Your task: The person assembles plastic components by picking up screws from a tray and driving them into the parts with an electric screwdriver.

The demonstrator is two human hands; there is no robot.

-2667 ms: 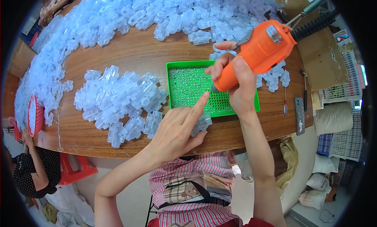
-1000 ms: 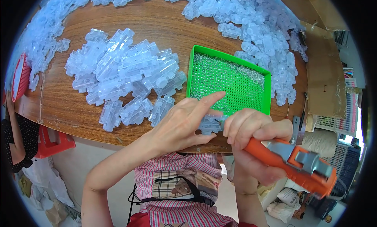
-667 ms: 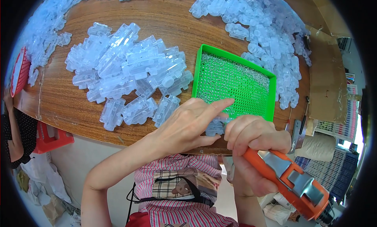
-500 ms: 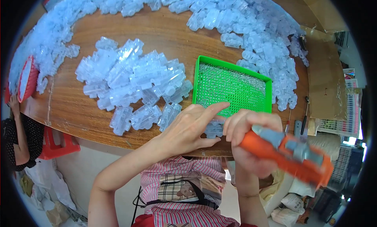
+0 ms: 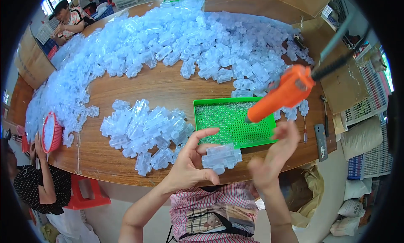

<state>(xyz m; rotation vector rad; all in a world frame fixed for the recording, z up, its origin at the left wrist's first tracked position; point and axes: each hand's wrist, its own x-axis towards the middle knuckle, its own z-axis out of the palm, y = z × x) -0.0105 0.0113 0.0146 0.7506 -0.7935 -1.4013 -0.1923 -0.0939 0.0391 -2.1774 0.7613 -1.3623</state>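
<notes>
My left hand (image 5: 191, 161) grips a clear plastic housing (image 5: 221, 158) between thumb and fingers, just in front of a green perforated tray (image 5: 195, 116). Many small silver screws (image 5: 206, 112) lie in that tray. An orange electric screwdriver (image 5: 280, 93) hangs over the tray's right half, its tip pointing down-left. My right hand (image 5: 273, 159) is empty, slightly blurred, thumb apart from the fingers, below the screwdriver and to the right of the housing. A smaller heap of clear housings (image 5: 145, 127) lies left of the tray.
A large bank of clear housings (image 5: 168, 41) curves along the table's far side. Right of the tray lie a thin screwdriver (image 5: 305, 131), a dark flat device (image 5: 321, 143) and a black-handled tool (image 5: 325, 116). Co-workers sit at left beside a red basket (image 5: 49, 132) and at far left (image 5: 69, 22).
My right hand has let go of the orange screwdriver, which now hangs above the tray. My left hand has lifted the clear housing off the table edge. The view has tilted toward the far side.
</notes>
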